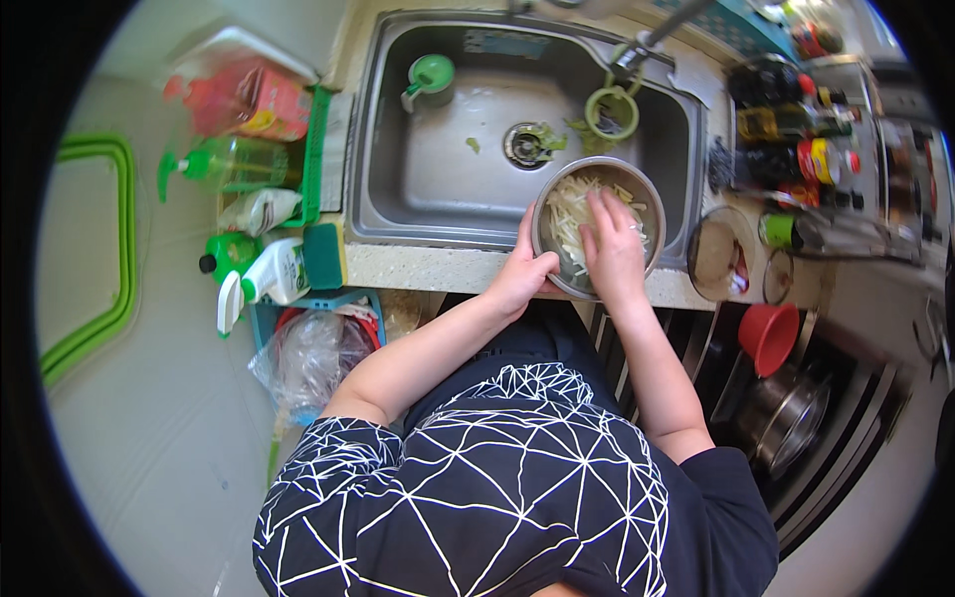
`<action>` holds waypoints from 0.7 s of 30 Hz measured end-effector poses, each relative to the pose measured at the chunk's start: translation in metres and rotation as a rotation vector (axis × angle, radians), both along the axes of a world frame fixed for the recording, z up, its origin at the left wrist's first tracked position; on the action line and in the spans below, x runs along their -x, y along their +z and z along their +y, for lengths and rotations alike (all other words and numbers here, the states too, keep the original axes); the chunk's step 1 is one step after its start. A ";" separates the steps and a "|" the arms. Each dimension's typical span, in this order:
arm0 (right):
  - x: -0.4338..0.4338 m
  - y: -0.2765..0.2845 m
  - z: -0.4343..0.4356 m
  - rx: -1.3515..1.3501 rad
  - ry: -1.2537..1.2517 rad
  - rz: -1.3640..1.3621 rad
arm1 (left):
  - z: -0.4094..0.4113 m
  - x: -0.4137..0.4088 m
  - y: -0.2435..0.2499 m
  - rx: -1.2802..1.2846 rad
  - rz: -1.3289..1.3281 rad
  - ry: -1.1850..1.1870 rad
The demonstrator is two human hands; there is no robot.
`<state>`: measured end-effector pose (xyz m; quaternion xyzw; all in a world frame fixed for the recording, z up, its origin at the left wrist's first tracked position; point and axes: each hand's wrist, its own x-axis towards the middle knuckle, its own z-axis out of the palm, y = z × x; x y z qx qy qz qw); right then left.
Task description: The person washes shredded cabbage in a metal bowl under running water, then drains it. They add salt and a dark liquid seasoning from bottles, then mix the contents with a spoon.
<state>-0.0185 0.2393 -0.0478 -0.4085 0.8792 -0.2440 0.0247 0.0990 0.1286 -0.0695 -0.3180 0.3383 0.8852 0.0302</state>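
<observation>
My left hand (522, 272) grips the near left side of a round metal bowl (656, 216), its thumb at the rim. The bowl is over the right front edge of a stainless steel sink (448, 179). Pale, thin-cut vegetable strips (567, 213) fill much of the bowl. My right hand (615, 242) reaches into it from the near side, fingers apart and touching the strips. A ring shows on one finger. My right palm hides part of the strips, and the bowl's underside is out of sight.
Green scraps lie around the drain (527, 145). A green-and-clear cup (431, 78) and a pale green strainer (612, 113) are in the sink, below the faucet (634, 56). Bottles (791, 160) crowd the right; a spray bottle (276, 272) and sponge (324, 256) stand left.
</observation>
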 end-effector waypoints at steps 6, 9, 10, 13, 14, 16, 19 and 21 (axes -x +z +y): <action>-0.020 0.019 0.087 0.082 -0.183 0.000 | 0.055 0.016 0.008 -0.075 -0.014 -0.188; -0.017 0.002 0.128 0.102 -0.328 -0.058 | 0.085 0.027 0.009 -0.063 0.017 -0.221; -0.018 -0.008 0.139 0.103 -0.296 -0.113 | 0.096 0.030 0.003 -0.031 0.014 -0.245; -0.024 -0.012 0.167 0.063 -0.198 -0.051 | 0.122 0.037 -0.010 0.004 0.006 -0.268; -0.025 -0.009 0.178 0.033 -0.193 0.050 | 0.130 0.036 -0.018 -0.002 0.000 -0.277; -0.022 0.002 0.194 0.059 -0.240 0.241 | 0.144 0.034 -0.019 0.044 0.022 -0.290; -0.015 -0.007 0.223 0.286 -0.267 -0.032 | 0.158 0.033 -0.014 0.107 0.023 -0.302; -0.010 -0.014 0.233 0.419 -0.360 -0.090 | 0.164 0.034 -0.007 0.173 -0.016 -0.304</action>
